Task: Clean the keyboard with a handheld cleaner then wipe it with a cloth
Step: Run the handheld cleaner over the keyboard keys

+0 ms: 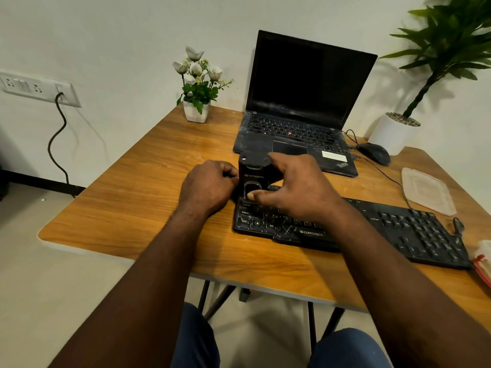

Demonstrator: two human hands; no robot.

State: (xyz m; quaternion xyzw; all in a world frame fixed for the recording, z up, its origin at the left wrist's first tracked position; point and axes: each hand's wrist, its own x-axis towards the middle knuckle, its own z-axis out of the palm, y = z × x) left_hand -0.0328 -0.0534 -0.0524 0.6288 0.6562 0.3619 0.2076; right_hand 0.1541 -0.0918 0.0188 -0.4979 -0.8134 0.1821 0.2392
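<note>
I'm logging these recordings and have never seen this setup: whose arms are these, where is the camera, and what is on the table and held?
No machine here: a person works with bare hands, and the single picture comes from a camera worn on their head, looking down along both arms. The right hand grips a black handheld cleaner standing upright on the left end of a black keyboard. The left hand, fingers curled, is against the cleaner's left side; whether it grips is unclear. The wooden table also bears an open laptop with a dark screen, a mouse and a small pot of white flowers.
</note>
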